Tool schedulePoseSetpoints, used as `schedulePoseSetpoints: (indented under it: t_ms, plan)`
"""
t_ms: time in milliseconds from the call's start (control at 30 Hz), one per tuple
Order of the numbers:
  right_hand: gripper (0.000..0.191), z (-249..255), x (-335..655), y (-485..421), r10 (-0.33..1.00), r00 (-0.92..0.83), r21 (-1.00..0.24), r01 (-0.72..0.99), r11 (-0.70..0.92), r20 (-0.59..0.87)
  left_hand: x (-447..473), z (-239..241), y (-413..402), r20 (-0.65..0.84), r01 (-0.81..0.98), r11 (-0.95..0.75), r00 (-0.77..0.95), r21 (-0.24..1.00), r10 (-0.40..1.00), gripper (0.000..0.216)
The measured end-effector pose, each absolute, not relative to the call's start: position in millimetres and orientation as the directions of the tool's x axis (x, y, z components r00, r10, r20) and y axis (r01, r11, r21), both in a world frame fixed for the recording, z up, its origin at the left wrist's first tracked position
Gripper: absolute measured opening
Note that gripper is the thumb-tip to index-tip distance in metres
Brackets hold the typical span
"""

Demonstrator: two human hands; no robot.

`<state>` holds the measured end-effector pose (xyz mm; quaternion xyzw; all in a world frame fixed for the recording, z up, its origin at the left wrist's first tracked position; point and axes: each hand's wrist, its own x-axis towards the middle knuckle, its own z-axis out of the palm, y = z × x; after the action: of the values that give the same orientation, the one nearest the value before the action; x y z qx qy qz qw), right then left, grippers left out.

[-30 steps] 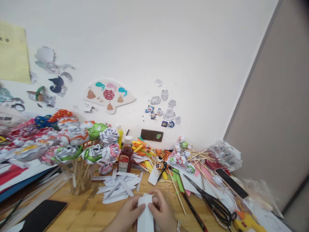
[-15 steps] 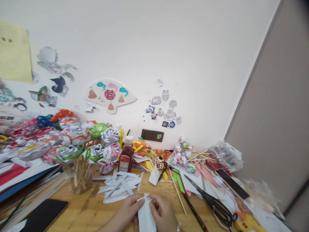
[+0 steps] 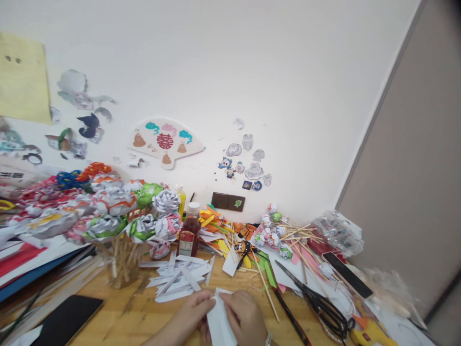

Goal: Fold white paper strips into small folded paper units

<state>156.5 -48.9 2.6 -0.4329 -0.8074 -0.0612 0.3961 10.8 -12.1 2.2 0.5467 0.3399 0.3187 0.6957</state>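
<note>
At the bottom centre of the head view both my hands pinch one white paper strip (image 3: 220,323) over the wooden table (image 3: 144,317). My left hand (image 3: 192,315) grips its left edge with fingers closed. My right hand (image 3: 245,318) grips the right edge near the top; a bracelet shows at its wrist. The strip's upper end is folded and tilts to the left. Just beyond the hands lies a heap of cut white paper strips (image 3: 178,281).
Paper flowers on sticks (image 3: 118,216) stand in a jar at left, a red-brown bottle (image 3: 188,235) behind the strips. A black phone (image 3: 66,319) lies at left, black scissors (image 3: 320,302), wooden sticks (image 3: 288,240), another phone (image 3: 347,275) and a yellow glue gun (image 3: 370,332) at right.
The paper strip has tilted leftward between my fingers and its top corner has been folded over. Both hands shifted slightly right and lower.
</note>
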Motion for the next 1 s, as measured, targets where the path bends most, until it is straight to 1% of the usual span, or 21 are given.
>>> schedulePoseSetpoints:
  t_ms: [300, 467, 600, 733, 833, 933, 1000]
  plan:
    - [0.029, 9.3, 155.3, -50.6, 0.525, -0.466, 0.027, 0.766, 0.643, 0.712, 9.7, 1.0, -11.5, -0.099, -0.142, 0.208, 0.545, 0.968, 0.833, 0.028]
    - [0.027, 9.4, 151.6, -49.2, 0.480, -0.476, 0.110, 0.785, 0.610, 0.737, 10.3, 4.0, -12.8, -0.120, -0.114, 0.221, 0.563, 0.969, 0.818, 0.034]
    - [0.026, 3.5, 152.0, -46.0, 0.482, -0.487, 0.154, 0.802, 0.577, 0.728, 11.2, 3.8, -12.6, -0.100, -0.070, 0.162, 0.535, 0.984, 0.839, 0.037]
    - [0.025, 4.4, 153.6, -46.1, 0.486, -0.490, 0.151, 0.799, 0.582, 0.723, 11.5, 2.6, -11.4, -0.088, -0.035, 0.125, 0.518, 0.992, 0.851, 0.038]
    - [0.026, 8.9, 154.8, -48.6, 0.500, -0.487, 0.114, 0.789, 0.604, 0.716, 11.2, 2.4, -10.9, -0.085, -0.026, 0.115, 0.525, 0.993, 0.847, 0.039]
    - [0.027, 10.9, 155.4, -51.1, 0.527, -0.451, 0.016, 0.771, 0.637, 0.721, 10.9, 2.2, -11.5, -0.074, -0.009, 0.093, 0.533, 0.996, 0.843, 0.040]
    - [0.025, 10.0, 155.2, -52.2, 0.563, -0.401, -0.081, 0.760, 0.645, 0.722, 10.7, 1.8, -12.2, -0.059, -0.002, 0.072, 0.549, 0.997, 0.834, 0.041]
